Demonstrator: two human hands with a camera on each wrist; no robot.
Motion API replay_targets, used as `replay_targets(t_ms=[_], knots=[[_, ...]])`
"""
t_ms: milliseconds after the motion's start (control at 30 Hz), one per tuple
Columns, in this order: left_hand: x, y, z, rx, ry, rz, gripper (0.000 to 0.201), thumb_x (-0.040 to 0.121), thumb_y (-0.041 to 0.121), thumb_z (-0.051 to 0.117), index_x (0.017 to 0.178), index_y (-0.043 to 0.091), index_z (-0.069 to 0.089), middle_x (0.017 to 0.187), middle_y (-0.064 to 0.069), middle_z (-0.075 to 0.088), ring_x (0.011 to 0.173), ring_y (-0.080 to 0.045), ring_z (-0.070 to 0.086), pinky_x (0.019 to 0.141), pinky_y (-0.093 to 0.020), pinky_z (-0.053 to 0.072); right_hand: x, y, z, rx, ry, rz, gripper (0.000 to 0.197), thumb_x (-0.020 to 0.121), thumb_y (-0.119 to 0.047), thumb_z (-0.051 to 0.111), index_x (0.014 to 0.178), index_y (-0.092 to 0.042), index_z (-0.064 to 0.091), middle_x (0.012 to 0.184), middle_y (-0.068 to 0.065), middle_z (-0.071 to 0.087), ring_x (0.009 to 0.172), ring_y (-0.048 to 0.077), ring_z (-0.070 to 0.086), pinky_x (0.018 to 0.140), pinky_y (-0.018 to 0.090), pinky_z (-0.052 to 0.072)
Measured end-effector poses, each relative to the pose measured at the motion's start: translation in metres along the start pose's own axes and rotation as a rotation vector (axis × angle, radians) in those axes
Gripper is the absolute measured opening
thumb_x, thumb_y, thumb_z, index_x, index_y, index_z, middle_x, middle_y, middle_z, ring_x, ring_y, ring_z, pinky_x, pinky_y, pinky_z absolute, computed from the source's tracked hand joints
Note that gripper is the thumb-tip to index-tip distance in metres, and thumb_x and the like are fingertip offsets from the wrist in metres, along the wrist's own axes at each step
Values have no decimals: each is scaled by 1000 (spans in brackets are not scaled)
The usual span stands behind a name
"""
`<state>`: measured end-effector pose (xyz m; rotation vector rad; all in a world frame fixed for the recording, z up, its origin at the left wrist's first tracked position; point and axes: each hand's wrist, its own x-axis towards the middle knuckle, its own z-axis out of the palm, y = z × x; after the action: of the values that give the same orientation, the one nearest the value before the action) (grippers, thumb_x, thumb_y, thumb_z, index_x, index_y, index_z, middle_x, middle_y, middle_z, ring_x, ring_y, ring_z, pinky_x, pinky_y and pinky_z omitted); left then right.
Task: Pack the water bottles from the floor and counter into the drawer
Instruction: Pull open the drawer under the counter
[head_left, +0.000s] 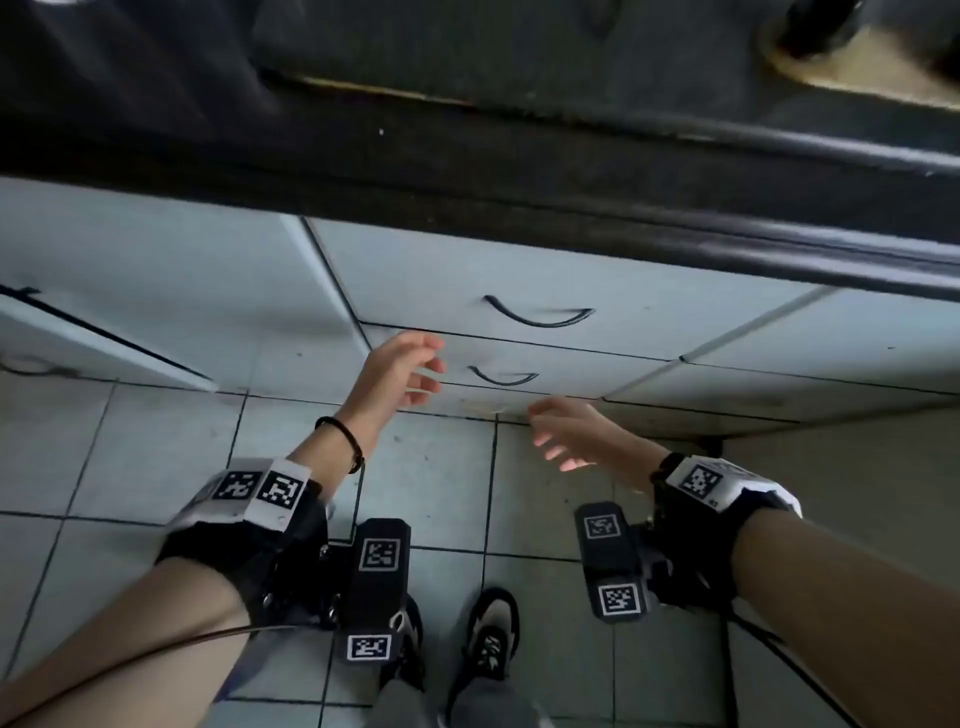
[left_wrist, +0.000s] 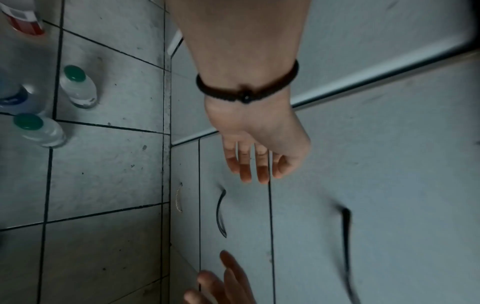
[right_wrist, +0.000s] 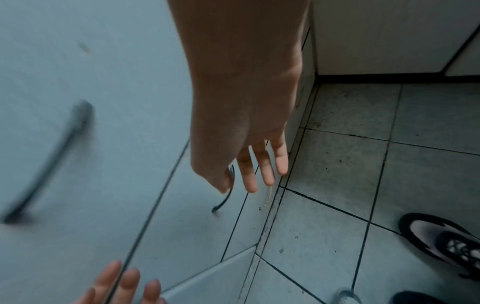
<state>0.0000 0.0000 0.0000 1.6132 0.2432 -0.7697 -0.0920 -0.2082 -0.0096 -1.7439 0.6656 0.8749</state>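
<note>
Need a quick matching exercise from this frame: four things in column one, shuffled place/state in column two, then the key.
Column one
1. left hand
2. right hand
3. green-capped bottles
4. top drawer

Column two
A. standing upright on the floor tiles
B. closed, with the largest curved dark handle
C. open, fingers out, wrist with a black bracelet
D. open, fingers spread, low in front of the bottom drawer

Pairs: 1-C, 2-D, 3-A, 4-B
</note>
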Motion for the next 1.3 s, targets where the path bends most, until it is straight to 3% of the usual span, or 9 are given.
replay_targets(t_ms=[267,367,467,567,767,867,1033,1200,1300], knots=[[48,-51,6,-143,84,8,19,96,33,48,101,18,57,87,-1,61,76,-21,57,65,-29,45,93,17,17,-254,175,-89,59,90,-13,45,145,-25,30,69,-7,47,69,16,48,75,31,41],[54,-62,4,-192,155,-7,28,95,48,44,99,22,55,95,-2,57,79,-19,57,68,-32,46,113,20,22,-276,172,-32,55,89,-14,45,141,-26,31,82,2,51,80,23,50,69,33,47],[55,-69,2,-212,236,-16,29,93,53,45,98,24,48,99,1,50,83,-16,54,73,-36,48,123,20,30,-357,169,-8,44,88,-13,44,130,-20,32,72,-3,44,60,17,44,52,25,40],[56,-72,-5,-213,321,-12,27,91,54,49,94,27,44,99,4,45,89,-15,53,73,-35,49,123,23,37,-398,202,-25,43,87,-9,42,127,-16,31,69,-11,34,66,22,44,61,29,35],[46,-67,-17,-200,457,-46,38,76,61,57,88,28,43,124,-5,42,113,-22,49,92,-42,50,96,44,62,-346,149,-6,50,85,-5,40,130,-21,27,101,9,52,73,26,54,64,35,43],[33,-73,-20,-160,483,-133,36,71,59,56,86,27,50,112,-2,52,110,-24,48,96,-40,43,79,57,78,-321,109,52,50,88,-4,40,134,-18,25,72,1,48,53,17,46,47,27,37],[2,-92,-29,-65,409,-113,15,84,31,56,95,21,56,86,8,54,88,-13,49,70,-26,36,53,77,95,-284,38,128,54,90,-5,41,139,-17,22,62,1,45,47,12,41,42,21,33],[-26,-101,-39,6,303,-157,5,88,29,54,90,25,55,87,10,53,87,-7,51,83,-31,40,36,104,117,-201,-11,160,78,90,-7,44,146,-38,-1,61,5,46,46,15,39,45,28,38],[-39,-94,-37,24,274,-177,16,93,27,50,77,29,47,80,13,44,72,2,42,86,-32,41,15,104,124,-176,-128,180,86,92,-8,48,147,-42,-8,92,18,60,64,22,54,65,38,53]])
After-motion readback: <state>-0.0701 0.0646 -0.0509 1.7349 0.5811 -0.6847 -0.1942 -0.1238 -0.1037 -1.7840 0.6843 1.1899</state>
